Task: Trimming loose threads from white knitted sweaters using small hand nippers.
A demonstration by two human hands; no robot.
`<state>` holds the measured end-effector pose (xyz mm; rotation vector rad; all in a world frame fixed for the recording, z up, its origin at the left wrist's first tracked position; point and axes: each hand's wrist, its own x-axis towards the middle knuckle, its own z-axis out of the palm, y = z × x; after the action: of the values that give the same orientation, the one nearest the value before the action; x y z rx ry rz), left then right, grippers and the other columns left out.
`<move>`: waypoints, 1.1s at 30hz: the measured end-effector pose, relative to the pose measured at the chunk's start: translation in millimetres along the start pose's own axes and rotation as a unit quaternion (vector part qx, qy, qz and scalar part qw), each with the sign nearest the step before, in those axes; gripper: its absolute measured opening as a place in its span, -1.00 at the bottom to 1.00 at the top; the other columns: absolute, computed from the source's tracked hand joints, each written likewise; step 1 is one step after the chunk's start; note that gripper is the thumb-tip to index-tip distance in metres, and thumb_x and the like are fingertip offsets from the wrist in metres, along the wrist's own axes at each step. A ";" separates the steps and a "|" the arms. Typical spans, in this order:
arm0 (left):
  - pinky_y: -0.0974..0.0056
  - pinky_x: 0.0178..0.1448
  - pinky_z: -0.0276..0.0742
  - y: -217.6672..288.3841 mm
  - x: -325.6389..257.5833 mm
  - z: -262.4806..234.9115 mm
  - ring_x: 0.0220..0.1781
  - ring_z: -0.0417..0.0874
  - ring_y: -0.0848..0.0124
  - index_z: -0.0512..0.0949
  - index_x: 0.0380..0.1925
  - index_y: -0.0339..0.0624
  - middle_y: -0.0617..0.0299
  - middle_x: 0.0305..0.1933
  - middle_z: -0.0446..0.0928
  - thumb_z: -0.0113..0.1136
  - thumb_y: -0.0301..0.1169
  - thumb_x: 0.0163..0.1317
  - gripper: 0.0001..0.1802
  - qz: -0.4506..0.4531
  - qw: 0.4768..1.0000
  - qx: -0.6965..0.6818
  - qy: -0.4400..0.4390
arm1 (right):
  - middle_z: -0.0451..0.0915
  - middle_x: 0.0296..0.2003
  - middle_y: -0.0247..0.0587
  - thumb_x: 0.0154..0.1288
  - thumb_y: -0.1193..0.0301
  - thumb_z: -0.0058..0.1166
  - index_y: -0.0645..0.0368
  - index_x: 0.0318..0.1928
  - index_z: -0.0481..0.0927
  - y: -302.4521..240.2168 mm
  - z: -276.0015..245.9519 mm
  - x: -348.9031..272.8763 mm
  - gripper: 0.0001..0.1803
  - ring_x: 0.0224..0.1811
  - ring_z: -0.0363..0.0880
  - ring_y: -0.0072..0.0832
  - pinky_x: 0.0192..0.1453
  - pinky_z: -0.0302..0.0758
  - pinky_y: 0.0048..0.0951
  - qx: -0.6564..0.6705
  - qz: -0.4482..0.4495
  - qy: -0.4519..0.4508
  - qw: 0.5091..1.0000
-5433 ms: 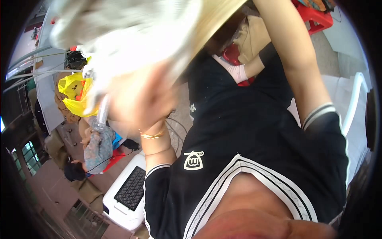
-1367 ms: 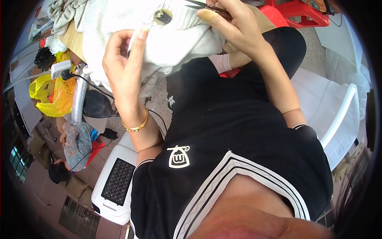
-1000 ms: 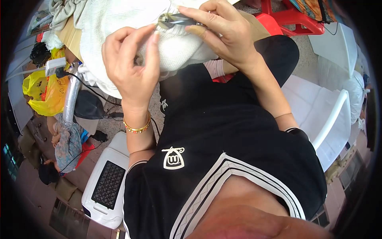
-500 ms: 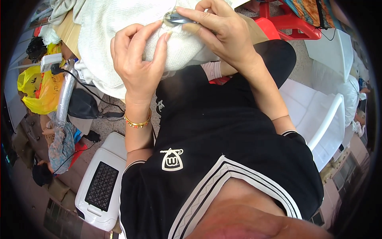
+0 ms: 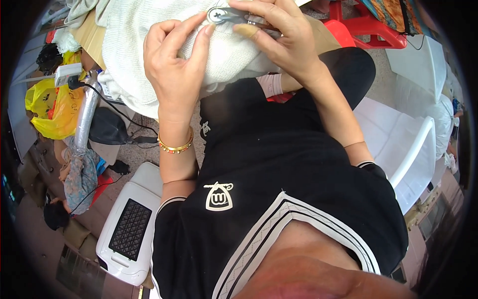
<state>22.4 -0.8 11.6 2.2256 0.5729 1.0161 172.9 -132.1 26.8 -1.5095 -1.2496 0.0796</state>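
A cream-white knitted garment (image 5: 134, 50) lies bunched over the surface in front of me and hangs toward my lap. On it shows a round pale button (image 5: 216, 15) with a dark cross of thread at its centre. My left hand (image 5: 174, 62) pinches the knit beside the button, index fingertip near its rim and thumb just below. In my right hand (image 5: 286, 42) are small metal thread snips (image 5: 239, 18), held between fingers and thumb, their blades reaching over the button. A tan wrap covers that thumb's tip. Whether the blades touch any thread cannot be made out.
Brown cardboard (image 5: 92, 42) lies under the garment. At left are a yellow plastic bag (image 5: 59, 119), a white power adapter (image 5: 68, 74) with a black cable, and a white plastic appliance (image 5: 112, 249). A red stool (image 5: 376, 32) and white chair (image 5: 411, 159) stand at right.
The snips have turned and drawn slightly right, so the button's face now shows. My right hand has moved a little upward; my left keeps its pinch on the knit.
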 end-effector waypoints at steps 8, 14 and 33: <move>0.26 -0.16 0.42 3.6 8.3 3.8 -0.33 0.51 0.35 0.77 -0.30 -0.10 0.28 -0.39 0.52 0.44 -0.43 0.16 -0.90 0.034 0.999 0.012 -0.020 | 0.53 -0.37 -0.21 0.04 0.57 0.22 0.12 -0.01 0.70 26.6 12.9 -6.4 -0.58 -0.35 0.58 -0.27 -0.29 0.51 -0.36 -0.097 -0.105 0.033 0.989; 0.35 -0.16 0.48 7.1 11.6 -0.8 -0.23 0.54 0.40 0.69 -0.28 -0.26 0.21 -0.27 0.56 0.35 -0.49 0.30 -0.94 0.109 0.988 0.106 -0.028 | 0.55 -0.35 -0.14 0.16 0.57 0.21 0.20 -0.08 0.69 20.5 13.7 -2.3 -0.72 -0.35 0.58 -0.23 -0.28 0.50 -0.37 -0.008 -0.017 0.031 0.999; 0.31 -0.12 0.58 3.1 20.4 13.1 -0.22 0.65 0.34 0.57 -0.20 -0.31 0.13 -0.17 0.66 0.16 -0.53 0.42 -0.94 0.051 0.997 -0.016 -0.048 | 0.56 -0.24 -0.12 0.23 0.40 0.29 0.21 0.02 0.66 18.8 -7.5 -15.1 -0.65 -0.23 0.59 -0.15 -0.20 0.54 -0.31 -0.156 -0.115 0.057 0.979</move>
<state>45.5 4.6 17.4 2.2806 0.4000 0.9558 183.1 -144.6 7.3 -1.5965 -1.3803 -0.3677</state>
